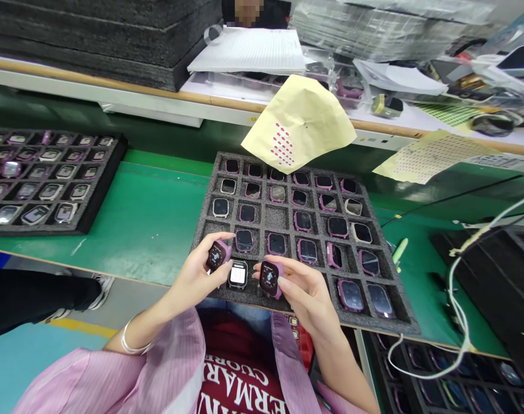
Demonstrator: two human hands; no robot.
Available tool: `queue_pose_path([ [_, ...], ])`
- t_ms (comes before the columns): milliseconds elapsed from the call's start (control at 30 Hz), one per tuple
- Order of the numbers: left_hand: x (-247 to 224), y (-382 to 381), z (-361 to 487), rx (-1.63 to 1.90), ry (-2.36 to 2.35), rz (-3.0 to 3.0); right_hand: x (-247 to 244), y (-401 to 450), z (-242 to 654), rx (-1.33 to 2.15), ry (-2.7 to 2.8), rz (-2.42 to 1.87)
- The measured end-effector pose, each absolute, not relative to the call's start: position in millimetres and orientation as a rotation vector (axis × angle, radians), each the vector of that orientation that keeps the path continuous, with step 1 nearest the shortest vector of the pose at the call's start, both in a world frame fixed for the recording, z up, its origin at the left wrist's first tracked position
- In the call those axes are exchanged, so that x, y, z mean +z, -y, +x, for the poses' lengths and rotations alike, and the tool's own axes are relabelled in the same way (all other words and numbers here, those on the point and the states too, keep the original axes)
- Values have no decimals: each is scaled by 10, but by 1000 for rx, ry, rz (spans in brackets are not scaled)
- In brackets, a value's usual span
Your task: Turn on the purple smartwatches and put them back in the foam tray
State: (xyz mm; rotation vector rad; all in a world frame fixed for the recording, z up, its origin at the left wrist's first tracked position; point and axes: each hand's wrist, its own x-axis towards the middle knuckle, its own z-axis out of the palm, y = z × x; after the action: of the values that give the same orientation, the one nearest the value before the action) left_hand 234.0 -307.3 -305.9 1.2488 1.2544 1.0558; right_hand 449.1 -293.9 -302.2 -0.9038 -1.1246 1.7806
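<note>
My left hand [201,273] is closed around a purple smartwatch body [218,255] with a lit dial. In my right hand [303,287] is a second purple smartwatch body [271,278], its screen also lit and turned up toward me. Both are held just above the near edge of a dark foam tray [277,217]. Between the two hands, a silver-framed watch [238,274] with a bright white screen lies in the tray. Rows of purple and pale watch bodies with dark screens fill many of the tray's compartments.
A second foam tray of watches [38,178] lies on the left of the green bench [145,201]. Yellow sticker sheets [305,123] hang from the shelf over the tray's far edge. White cables [455,299] run down the right side. Black foam blocks [93,40] stand on the shelf.
</note>
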Motion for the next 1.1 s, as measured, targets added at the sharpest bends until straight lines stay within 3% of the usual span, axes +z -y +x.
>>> queue_pose_path([
  [400, -3233, 3058, 2332, 1036, -789, 834, -3099, 2917, 4500, 1958, 1077, -907],
  [1100, -3159, 3098, 2375, 1004, -817, 928, -3119, 2987, 4417, 1723, 1219, -1060],
])
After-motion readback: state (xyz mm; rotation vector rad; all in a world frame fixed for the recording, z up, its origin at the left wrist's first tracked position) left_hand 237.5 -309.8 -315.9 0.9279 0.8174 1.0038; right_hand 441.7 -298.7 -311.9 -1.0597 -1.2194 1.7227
